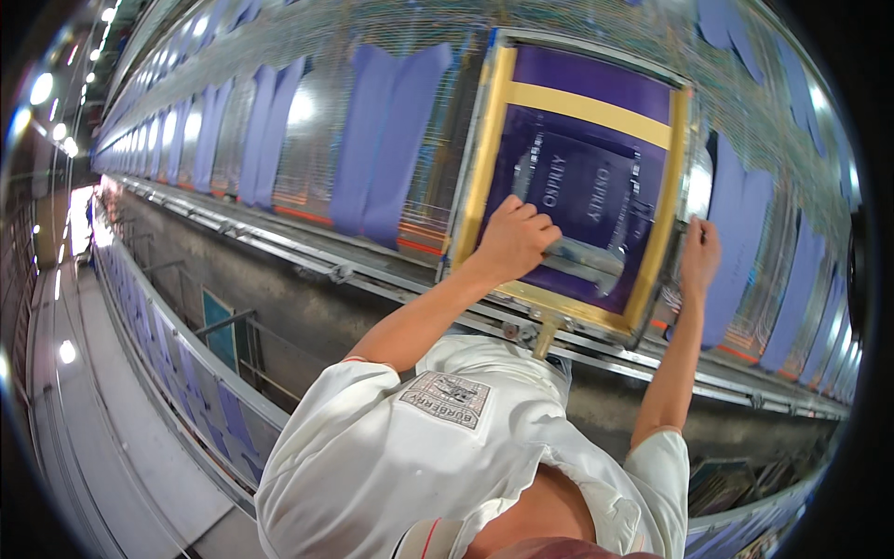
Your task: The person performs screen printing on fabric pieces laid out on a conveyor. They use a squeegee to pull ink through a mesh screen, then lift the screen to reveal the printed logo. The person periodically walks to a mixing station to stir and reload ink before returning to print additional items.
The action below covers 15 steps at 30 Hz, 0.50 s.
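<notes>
A screen-printing frame (682, 140) lies over the long table, its purple mesh edged with yellow tape. Curled over the mesh's lower left part, my left hand (520, 238) is closed on the near end of a greyish squeegee (591, 267); motion blurs this bar and my fingers hide part of the grip. My right hand (700, 250) is closed just outside the frame's right side, beside a purple fabric piece (740, 224). What its fingers hold, if anything, is hidden. Pale lettering shows through the mesh.
More purple fabric pieces (386, 140) lie in rows along the table on both sides. A metal rail (372, 279) runs along its near edge, close to my body. A yellow-taped handle (547, 335) sticks out of the frame toward me. Behind me is another table (200, 373).
</notes>
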Each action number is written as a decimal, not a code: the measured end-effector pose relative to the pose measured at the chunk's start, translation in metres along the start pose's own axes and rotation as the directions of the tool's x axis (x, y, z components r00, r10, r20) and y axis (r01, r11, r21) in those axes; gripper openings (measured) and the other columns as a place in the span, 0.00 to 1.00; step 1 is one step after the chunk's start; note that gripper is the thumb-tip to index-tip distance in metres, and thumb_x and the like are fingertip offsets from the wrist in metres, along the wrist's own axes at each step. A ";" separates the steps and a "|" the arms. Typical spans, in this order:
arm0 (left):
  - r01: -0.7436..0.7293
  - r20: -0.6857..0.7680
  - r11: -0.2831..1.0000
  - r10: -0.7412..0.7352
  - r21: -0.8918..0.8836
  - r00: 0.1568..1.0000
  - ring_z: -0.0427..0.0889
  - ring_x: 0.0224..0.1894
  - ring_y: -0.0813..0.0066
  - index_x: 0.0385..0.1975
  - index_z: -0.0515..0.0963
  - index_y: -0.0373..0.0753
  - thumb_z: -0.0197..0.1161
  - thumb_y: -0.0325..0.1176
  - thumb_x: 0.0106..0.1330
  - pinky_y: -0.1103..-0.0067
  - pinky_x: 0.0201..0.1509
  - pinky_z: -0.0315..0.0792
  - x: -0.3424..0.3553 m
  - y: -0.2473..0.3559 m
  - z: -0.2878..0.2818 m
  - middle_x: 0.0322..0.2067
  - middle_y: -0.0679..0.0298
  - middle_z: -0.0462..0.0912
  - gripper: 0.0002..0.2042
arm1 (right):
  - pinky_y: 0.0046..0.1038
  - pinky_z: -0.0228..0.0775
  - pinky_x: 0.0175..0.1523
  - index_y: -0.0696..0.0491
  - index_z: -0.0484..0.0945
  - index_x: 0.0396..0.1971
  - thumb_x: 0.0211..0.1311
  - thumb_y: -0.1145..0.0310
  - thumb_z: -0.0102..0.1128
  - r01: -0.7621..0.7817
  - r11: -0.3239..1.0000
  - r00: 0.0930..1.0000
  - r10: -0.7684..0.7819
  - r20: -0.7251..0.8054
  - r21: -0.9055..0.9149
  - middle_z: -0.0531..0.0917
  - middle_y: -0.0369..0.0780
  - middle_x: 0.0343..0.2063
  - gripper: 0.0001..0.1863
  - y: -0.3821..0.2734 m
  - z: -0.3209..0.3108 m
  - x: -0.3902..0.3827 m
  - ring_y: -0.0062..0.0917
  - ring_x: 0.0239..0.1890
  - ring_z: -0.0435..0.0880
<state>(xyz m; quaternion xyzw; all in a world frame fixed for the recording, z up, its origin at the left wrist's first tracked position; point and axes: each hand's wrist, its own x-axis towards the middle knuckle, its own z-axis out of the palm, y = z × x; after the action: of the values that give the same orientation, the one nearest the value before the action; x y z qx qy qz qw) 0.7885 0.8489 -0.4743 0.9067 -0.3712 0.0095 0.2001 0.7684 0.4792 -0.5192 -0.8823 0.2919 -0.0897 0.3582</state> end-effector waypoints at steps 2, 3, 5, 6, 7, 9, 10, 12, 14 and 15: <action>0.027 -0.022 0.998 -0.028 -0.049 0.999 0.80 0.39 0.72 0.31 0.83 0.47 0.74 0.31 0.41 0.71 0.49 0.66 -0.008 -0.007 -0.014 0.35 0.74 0.84 0.14 | 0.28 0.66 0.36 0.60 0.81 0.41 0.73 0.57 0.60 -0.004 0.999 1.000 0.004 0.013 0.035 0.79 0.36 0.26 0.18 -0.037 -0.009 -0.004 0.19 0.29 0.71; 0.032 -0.035 0.996 -0.035 -0.082 0.999 0.80 0.39 0.72 0.31 0.83 0.47 0.73 0.31 0.41 0.71 0.49 0.66 -0.011 -0.010 -0.021 0.35 0.74 0.84 0.13 | 0.27 0.65 0.35 0.59 0.81 0.41 0.73 0.58 0.60 0.004 0.999 1.000 -0.004 0.006 0.045 0.78 0.35 0.25 0.17 -0.062 -0.009 -0.013 0.18 0.28 0.70; 0.042 -0.048 0.998 -0.044 -0.050 0.998 0.81 0.39 0.72 0.31 0.83 0.47 0.73 0.31 0.43 0.71 0.49 0.66 -0.022 -0.032 -0.042 0.35 0.73 0.85 0.13 | 0.26 0.64 0.34 0.59 0.81 0.40 0.73 0.59 0.60 0.024 0.989 1.000 -0.025 0.006 0.144 0.77 0.34 0.24 0.16 -0.080 0.009 -0.028 0.16 0.27 0.69; 0.041 -0.054 0.998 -0.043 -0.039 0.998 0.81 0.39 0.71 0.32 0.84 0.47 0.73 0.31 0.43 0.71 0.49 0.66 -0.031 -0.047 -0.051 0.34 0.73 0.85 0.13 | 0.27 0.64 0.34 0.58 0.80 0.38 0.73 0.59 0.60 0.007 0.994 1.000 -0.007 0.002 0.105 0.77 0.34 0.24 0.15 -0.100 0.027 -0.043 0.17 0.28 0.69; 0.054 -0.040 0.998 -0.055 -0.017 0.998 0.82 0.39 0.70 0.32 0.84 0.47 0.74 0.31 0.43 0.70 0.48 0.67 -0.042 -0.069 -0.059 0.34 0.73 0.86 0.13 | 0.28 0.65 0.34 0.58 0.80 0.37 0.72 0.60 0.61 0.027 0.991 1.000 -0.029 0.012 0.131 0.76 0.34 0.23 0.14 -0.102 0.052 -0.053 0.18 0.28 0.70; 0.069 -0.023 0.998 -0.069 -0.013 0.997 0.83 0.38 0.68 0.31 0.85 0.47 0.76 0.31 0.42 0.69 0.47 0.68 -0.067 -0.112 -0.082 0.33 0.71 0.87 0.13 | 0.29 0.68 0.37 0.57 0.80 0.35 0.72 0.61 0.62 0.095 0.969 0.995 -0.082 -0.065 0.228 0.79 0.37 0.24 0.13 -0.119 0.109 -0.077 0.22 0.29 0.74; 0.072 -0.020 0.997 -0.073 -0.031 0.997 0.84 0.38 0.67 0.30 0.85 0.46 0.78 0.31 0.42 0.69 0.46 0.69 -0.081 -0.137 -0.096 0.33 0.70 0.87 0.13 | 0.30 0.71 0.38 0.57 0.80 0.35 0.71 0.61 0.63 0.080 0.947 0.996 -0.064 -0.062 0.313 0.80 0.39 0.25 0.13 -0.143 0.134 -0.093 0.23 0.29 0.76; 0.107 -0.010 0.994 -0.107 0.003 0.994 0.84 0.36 0.66 0.29 0.85 0.46 0.79 0.32 0.43 0.68 0.43 0.69 -0.107 -0.182 -0.121 0.31 0.69 0.87 0.12 | 0.33 0.72 0.38 0.58 0.80 0.35 0.67 0.62 0.65 0.134 0.943 0.989 -0.110 -0.096 0.304 0.81 0.44 0.25 0.12 -0.188 0.177 -0.111 0.31 0.27 0.79; 0.090 -0.019 0.996 -0.089 0.006 0.996 0.84 0.34 0.65 0.29 0.86 0.44 0.80 0.34 0.44 0.68 0.43 0.69 -0.127 -0.220 -0.142 0.29 0.68 0.87 0.13 | 0.34 0.73 0.38 0.57 0.79 0.34 0.67 0.62 0.64 0.085 0.914 0.995 -0.055 -0.085 0.396 0.82 0.45 0.26 0.12 -0.217 0.214 -0.130 0.33 0.28 0.81; 0.110 -0.009 0.994 -0.109 0.013 0.994 0.84 0.34 0.65 0.29 0.86 0.44 0.80 0.34 0.44 0.68 0.43 0.69 -0.135 -0.227 -0.146 0.29 0.68 0.87 0.13 | 0.34 0.73 0.38 0.57 0.79 0.34 0.67 0.62 0.64 0.048 0.918 0.998 -0.032 -0.048 0.393 0.83 0.45 0.26 0.12 -0.228 0.219 -0.135 0.33 0.28 0.82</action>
<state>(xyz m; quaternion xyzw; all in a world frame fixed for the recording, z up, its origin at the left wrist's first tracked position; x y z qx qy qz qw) 0.8639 1.1397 -0.4434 0.9269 -0.3200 0.0049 0.1960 0.8417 0.8152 -0.5159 -0.7960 0.2569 -0.1718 0.5204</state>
